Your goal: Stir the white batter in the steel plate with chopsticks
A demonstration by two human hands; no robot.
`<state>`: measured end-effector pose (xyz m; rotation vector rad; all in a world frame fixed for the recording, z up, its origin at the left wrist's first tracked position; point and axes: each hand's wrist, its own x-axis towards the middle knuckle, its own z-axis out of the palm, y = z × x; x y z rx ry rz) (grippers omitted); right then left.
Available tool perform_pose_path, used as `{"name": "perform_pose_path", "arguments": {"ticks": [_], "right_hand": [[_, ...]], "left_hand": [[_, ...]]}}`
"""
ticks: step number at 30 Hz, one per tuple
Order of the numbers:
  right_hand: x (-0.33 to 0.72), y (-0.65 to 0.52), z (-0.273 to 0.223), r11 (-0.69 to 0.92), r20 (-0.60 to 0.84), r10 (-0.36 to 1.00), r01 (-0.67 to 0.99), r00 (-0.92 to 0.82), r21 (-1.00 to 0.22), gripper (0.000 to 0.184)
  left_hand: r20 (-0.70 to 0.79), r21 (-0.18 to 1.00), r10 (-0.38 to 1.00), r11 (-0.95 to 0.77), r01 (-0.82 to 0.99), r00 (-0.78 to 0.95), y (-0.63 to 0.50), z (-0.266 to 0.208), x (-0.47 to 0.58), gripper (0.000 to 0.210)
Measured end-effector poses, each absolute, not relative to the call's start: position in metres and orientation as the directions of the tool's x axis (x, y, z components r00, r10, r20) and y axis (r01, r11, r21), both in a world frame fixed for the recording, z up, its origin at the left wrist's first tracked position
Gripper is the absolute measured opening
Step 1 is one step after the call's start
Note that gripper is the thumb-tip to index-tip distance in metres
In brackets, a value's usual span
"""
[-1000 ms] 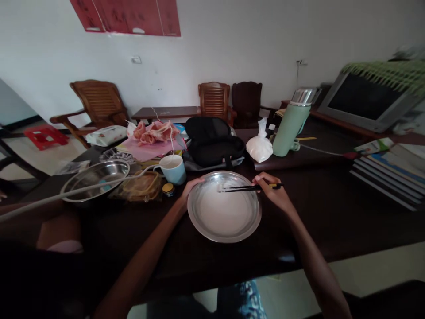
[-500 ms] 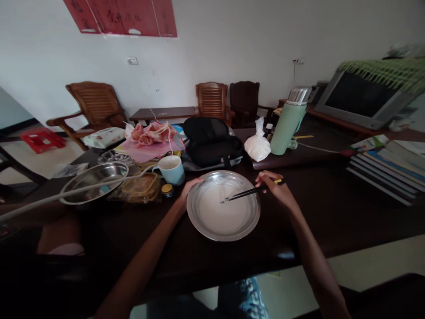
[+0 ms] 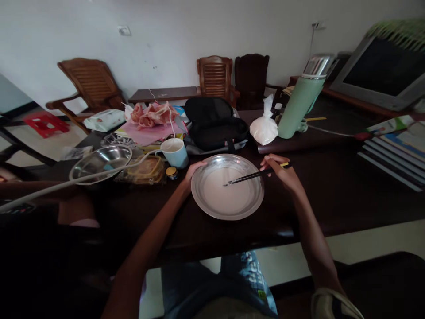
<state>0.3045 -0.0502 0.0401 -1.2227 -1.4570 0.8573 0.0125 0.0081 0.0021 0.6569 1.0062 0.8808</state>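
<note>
Dark glossy table (image 3: pixel 332 190) against a white wall (image 3: pixel 186 40); television (image 3: pixel 387 66) cropped at right. Shallow metal basin (image 3: pixel 255 195) on the table near the front edge, whitish contents. Left hand (image 3: pixel 193 171) closed on its left rim, underside of grip hidden. Right hand (image 3: pixel 280 169) curled snugly round black chopsticks (image 3: pixel 245 178), tips over the contents, depth unclear. Second person (image 3: pixel 78 206) at left, mostly lost in shadow.
</note>
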Motion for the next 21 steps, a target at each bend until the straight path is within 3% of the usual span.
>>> {"name": "perform_pose_path", "arguments": {"ticks": [5,13,19,21], "right_hand": [[0.307,-0.050,0.040,0.251,0.262,0.965,0.252,0.014,-0.935,0.039],[0.305,-0.048,0.041,0.261,0.272,0.962,0.280,0.002,-0.924,0.036],[0.322,-0.050,0.044,0.197,0.246,0.952,0.249,0.184,-0.948,0.035],[0.321,-0.051,0.044,0.179,0.211,0.969,0.220,0.130,-0.959,0.035]], "left_hand": [[-0.358,0.817,0.877,0.461,-0.347,0.322,0.008,0.002,0.015,0.021],[-0.382,0.816,0.874,0.472,-0.335,0.301,0.002,0.012,0.018,0.024],[-0.426,0.802,0.861,0.502,-0.324,0.280,0.002,0.009,0.015,0.023],[-0.406,0.805,0.869,0.486,-0.340,0.282,0.002,0.009,0.016,0.023]]}}
